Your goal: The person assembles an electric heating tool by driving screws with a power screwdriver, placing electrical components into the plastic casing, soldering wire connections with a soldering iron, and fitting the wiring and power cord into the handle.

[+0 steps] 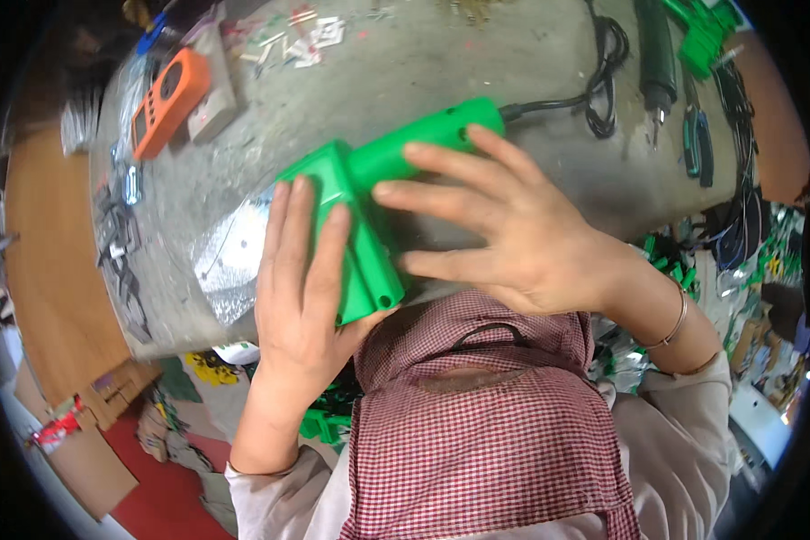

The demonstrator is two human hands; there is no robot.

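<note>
Green plastic tool housing [369, 207] held up over the desk [441, 63], both hands on it

Gripped low by the left hand [301, 297], fingers [331, 261] laid flat along the ribbed body and thumb tucked beneath its lower end; steadied by the right hand [522, 238], fingers [441, 200] spread across the barrel rather than clenched; black cord [594, 90] trailing from the far end toward the desk's back edge; orange meter [166, 99] well apart at the left, dark driver tool [657, 63] and green-handled pliers [697, 144] at the right; seemingly a fitting or checking step, halves pressed together in hand; next move likely calling for a firmer squeeze along the seam, cord kept free of the fingers.
</note>
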